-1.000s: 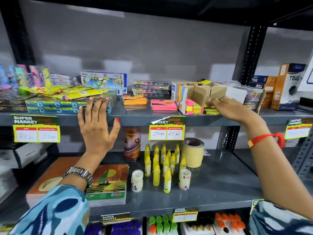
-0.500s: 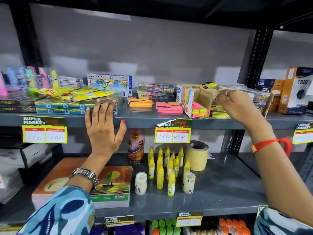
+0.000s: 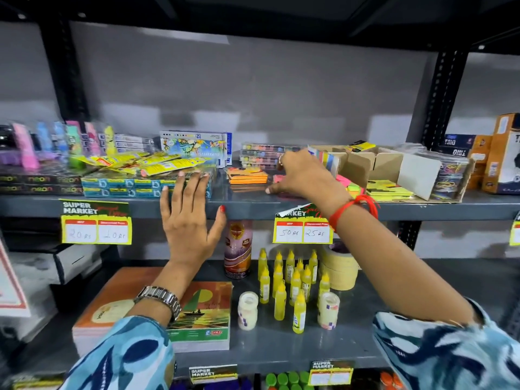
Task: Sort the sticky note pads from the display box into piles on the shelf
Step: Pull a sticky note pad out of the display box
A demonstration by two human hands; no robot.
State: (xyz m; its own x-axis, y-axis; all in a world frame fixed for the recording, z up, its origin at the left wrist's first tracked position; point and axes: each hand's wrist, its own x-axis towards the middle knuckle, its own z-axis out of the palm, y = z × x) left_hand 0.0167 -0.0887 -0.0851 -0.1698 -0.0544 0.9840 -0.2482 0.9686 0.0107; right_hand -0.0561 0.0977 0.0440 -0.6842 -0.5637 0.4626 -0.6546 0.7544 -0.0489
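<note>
The cardboard display box (image 3: 357,164) lies open on the upper shelf (image 3: 253,205), right of centre. Yellow pads (image 3: 391,190) and pink-and-green pads (image 3: 351,187) show inside it. Left of the box an orange pile (image 3: 247,175) sits beside a pink pile (image 3: 278,178). My right hand (image 3: 304,175) is lowered over the pink pile, thumb under and fingers over a pink pad, hiding most of the pile. My left hand (image 3: 188,218) rests flat on the shelf's front edge, fingers spread, tips touching the blue packs.
Blue packs (image 3: 126,187) and yellow sachets crowd the shelf's left. Paint boxes (image 3: 194,147) stand behind. A clear tub of rubber bands (image 3: 450,175) and orange cartons (image 3: 503,153) lie right. Below are glue bottles (image 3: 289,280), tape rolls (image 3: 340,266) and notebooks (image 3: 202,313).
My right hand has left the display box and moved left onto the pink pile. My left hand has stayed on the shelf edge.
</note>
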